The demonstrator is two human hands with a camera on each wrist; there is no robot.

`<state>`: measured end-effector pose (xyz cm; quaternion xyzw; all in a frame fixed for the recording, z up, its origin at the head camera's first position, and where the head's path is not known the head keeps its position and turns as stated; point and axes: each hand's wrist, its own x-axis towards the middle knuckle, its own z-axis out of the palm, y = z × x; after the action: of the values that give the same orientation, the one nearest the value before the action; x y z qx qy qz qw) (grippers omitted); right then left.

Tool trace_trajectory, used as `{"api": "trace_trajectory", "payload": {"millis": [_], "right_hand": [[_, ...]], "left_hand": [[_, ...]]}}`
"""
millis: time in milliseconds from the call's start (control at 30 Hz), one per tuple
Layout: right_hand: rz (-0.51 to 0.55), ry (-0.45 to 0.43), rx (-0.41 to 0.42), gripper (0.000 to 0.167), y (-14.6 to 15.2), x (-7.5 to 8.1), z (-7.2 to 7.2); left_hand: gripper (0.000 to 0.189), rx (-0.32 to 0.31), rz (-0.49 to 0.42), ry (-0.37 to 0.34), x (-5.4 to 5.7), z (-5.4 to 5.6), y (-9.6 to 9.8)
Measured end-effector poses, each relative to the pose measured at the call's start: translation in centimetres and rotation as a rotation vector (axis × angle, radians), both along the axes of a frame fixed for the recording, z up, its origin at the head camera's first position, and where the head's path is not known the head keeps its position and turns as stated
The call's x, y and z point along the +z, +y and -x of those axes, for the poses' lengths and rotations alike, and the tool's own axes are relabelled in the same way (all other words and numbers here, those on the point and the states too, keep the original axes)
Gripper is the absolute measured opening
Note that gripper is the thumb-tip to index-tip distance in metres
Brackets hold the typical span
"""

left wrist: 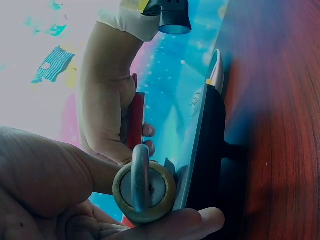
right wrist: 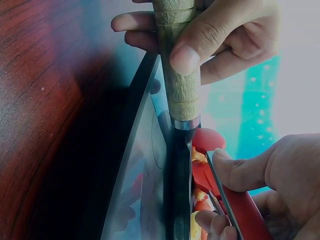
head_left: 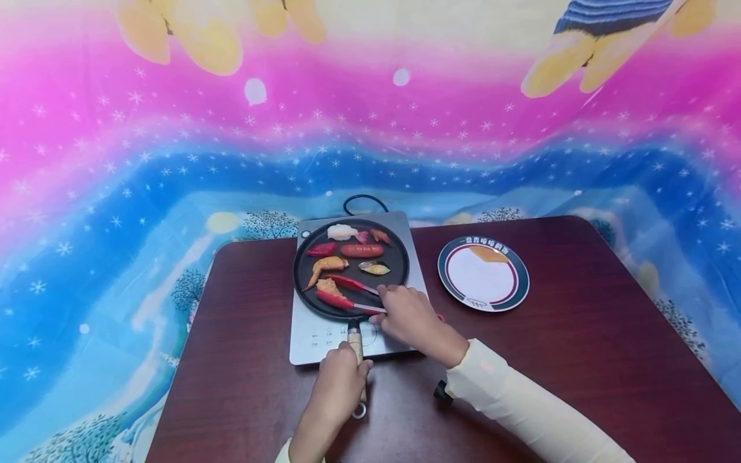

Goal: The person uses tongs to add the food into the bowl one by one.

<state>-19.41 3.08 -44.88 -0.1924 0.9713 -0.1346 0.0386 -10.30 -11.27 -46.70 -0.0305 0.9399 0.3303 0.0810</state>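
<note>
My left hand [head_left: 341,381] grips the wooden handle [right wrist: 180,85] of a round black frying pan [head_left: 396,270], thumb along its top. With my right hand [head_left: 412,323] I hold red-tipped tongs [head_left: 337,300], whose tips lie on either side of a golden fried piece [head_left: 329,287] near the pan's front edge. Just behind it is a chicken wing [head_left: 327,264]. A sausage [head_left: 361,251], a mussel [head_left: 374,267], a red piece [head_left: 321,249], a white piece with a pink tail [head_left: 343,232] and an orange-brown piece [head_left: 381,237] also lie in the pan.
The pan stands on a silver induction cooker [head_left: 301,344], its black cord [head_left: 365,196] looping behind. Right of it, a green-rimmed white plate [head_left: 444,286] sits on the dark red wooden table [head_left: 585,334]. A patterned cloth [head_left: 370,148] hangs behind the table.
</note>
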Motion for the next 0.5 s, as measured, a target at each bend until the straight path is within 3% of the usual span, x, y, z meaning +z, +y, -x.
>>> {"api": "trace_trajectory", "payload": {"millis": [267,500], "right_hand": [[-0.009,-0.042,-0.021,0.062,0.09,-0.17,0.14],[-0.009,-0.033,-0.015,0.062,0.35,-0.29,0.16]], "left_hand": [[0.033,-0.001,0.004,0.007,0.04,-0.05,0.03],[0.035,0.004,-0.006,-0.028,0.10,0.02,0.13]]}}
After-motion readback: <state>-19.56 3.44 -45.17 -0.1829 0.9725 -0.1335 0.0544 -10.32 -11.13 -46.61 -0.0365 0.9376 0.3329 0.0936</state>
